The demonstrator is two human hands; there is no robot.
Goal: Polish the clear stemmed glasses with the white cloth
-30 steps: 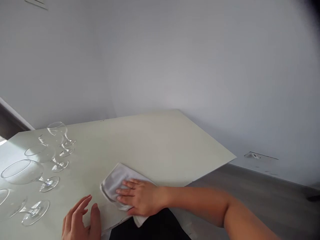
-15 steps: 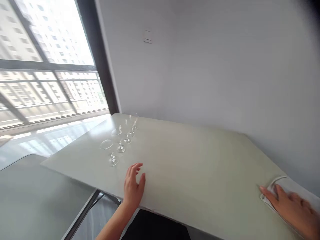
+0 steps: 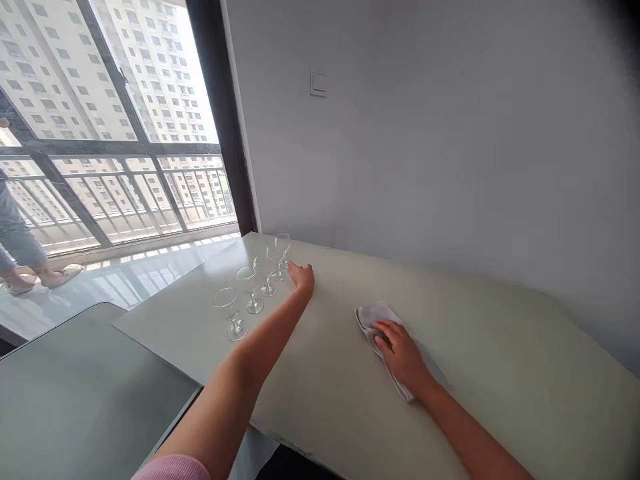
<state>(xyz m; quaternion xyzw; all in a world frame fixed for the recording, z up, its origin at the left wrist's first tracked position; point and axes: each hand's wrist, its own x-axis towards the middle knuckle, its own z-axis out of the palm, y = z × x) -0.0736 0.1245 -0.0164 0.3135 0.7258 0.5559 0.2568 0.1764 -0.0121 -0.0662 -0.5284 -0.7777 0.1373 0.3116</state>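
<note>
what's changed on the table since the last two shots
The left hand has reached forward to the far glasses; contact is unclear. Since the last shot, the right hand and cloth have come left across the table. The glasses still stand in their row.

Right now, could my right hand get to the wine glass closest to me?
Probably not by a straight path: your left arm stretches across the table between your right hand, which is on the cloth, and the closest glass. It would likely need to go over that arm.
</note>
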